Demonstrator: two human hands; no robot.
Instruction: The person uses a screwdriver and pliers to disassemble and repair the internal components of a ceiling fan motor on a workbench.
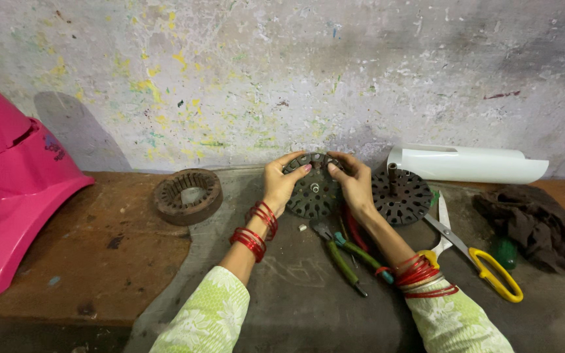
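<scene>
Both hands, left hand (281,184) and right hand (354,183), grip the slotted round stator core (314,191) between them, fingertips curled over its top rim; likely a positioning step, needing steady two-sided support; pliers (342,256) lie just below.

I see my left hand (281,185) and right hand (354,184) gripping a dull, dark metal slotted disc (313,193), matt and grimy. A rusty rough metal ring (188,195) sits on worn wood (86,261). The pink cover (14,189) looks glossy plastic; the scissors (475,255) have shiny blades, the rag (534,229) coarse cloth.
</scene>
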